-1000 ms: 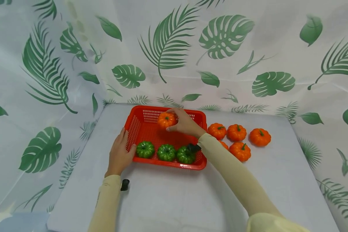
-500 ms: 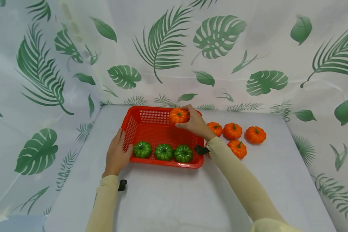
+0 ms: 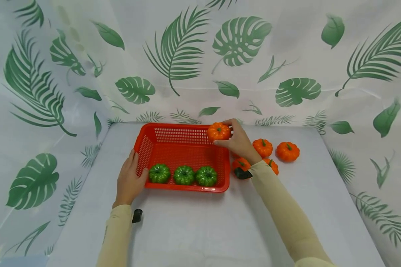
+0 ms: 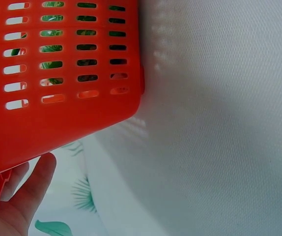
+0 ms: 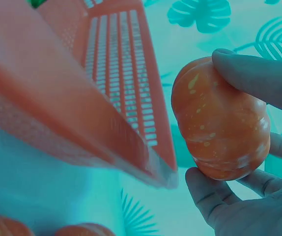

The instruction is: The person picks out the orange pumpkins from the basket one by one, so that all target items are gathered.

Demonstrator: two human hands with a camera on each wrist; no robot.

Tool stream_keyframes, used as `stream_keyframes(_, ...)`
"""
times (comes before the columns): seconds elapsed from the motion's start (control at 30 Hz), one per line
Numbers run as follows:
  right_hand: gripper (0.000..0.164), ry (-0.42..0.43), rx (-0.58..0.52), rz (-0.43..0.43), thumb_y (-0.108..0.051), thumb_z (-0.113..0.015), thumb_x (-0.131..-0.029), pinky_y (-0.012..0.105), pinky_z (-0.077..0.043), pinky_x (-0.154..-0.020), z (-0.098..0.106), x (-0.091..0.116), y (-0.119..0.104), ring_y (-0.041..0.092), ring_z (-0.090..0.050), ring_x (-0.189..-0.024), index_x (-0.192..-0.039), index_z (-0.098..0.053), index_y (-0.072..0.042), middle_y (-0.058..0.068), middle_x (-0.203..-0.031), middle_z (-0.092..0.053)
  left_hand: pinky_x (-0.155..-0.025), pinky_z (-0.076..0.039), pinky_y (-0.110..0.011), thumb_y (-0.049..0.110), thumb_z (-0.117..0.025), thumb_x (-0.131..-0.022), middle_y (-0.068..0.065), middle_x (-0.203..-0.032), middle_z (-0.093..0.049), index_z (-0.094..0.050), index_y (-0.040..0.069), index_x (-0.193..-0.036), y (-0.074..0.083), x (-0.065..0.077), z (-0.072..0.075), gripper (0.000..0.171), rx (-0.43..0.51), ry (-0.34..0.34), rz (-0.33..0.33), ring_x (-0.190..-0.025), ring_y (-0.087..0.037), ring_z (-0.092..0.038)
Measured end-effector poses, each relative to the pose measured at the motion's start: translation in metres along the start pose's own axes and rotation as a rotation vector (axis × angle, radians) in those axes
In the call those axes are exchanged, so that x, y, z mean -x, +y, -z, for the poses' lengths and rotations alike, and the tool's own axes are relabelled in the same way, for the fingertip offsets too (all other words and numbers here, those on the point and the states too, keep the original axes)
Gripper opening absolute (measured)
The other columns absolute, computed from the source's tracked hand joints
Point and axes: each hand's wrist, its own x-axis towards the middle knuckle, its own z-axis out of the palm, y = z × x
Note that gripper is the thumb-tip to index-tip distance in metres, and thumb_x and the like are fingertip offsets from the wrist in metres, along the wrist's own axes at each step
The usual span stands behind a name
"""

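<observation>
A small orange pumpkin (image 3: 218,131) is in my right hand (image 3: 240,142), raised at the back right corner of the red plastic basket (image 3: 187,188). In the right wrist view, thumb and fingers grip this pumpkin (image 5: 222,120) from opposite sides, outside the basket wall (image 5: 136,73). My left hand (image 3: 130,181) holds the basket at its front left corner, the rim between thumb and fingers. Inside, along the front wall, three green pumpkins (image 3: 184,175) sit in a row. The left wrist view shows mostly the slotted basket wall (image 4: 67,113) with fingers (image 4: 35,184) under its edge.
To the right of the basket, several orange pumpkins (image 3: 288,151) rest on the white table (image 3: 200,230); my right wrist and sleeve partly cover some. Leaf-printed sheeting (image 3: 187,96) hangs behind the table and along its sides.
My right hand has carried the orange pumpkin rightward, from over the basket's middle to its back right corner. The left hand keeps its hold on the basket. The head view has shifted slightly.
</observation>
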Motion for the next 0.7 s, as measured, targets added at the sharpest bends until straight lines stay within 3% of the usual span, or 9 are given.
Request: stream_keyframes(0.7, 0.08, 0.075, -0.005, -0.113, -0.03, -0.087, -0.091, 0.056, -0.048, -0.105, 0.035, 0.035, 0.016, 0.039, -0.046, -0.128, -0.152, -0.04, -0.005, 0.017, -0.151, -0.045, -0.122, -0.027, -0.066, 0.018, -0.06, -0.103, -0.021, -0.174, -0.024, -0.033, -0.01, -0.163, 0.003, 0.003, 0.003, 0.071, -0.012, -0.013, 0.005, -0.153, -0.048, -0.031)
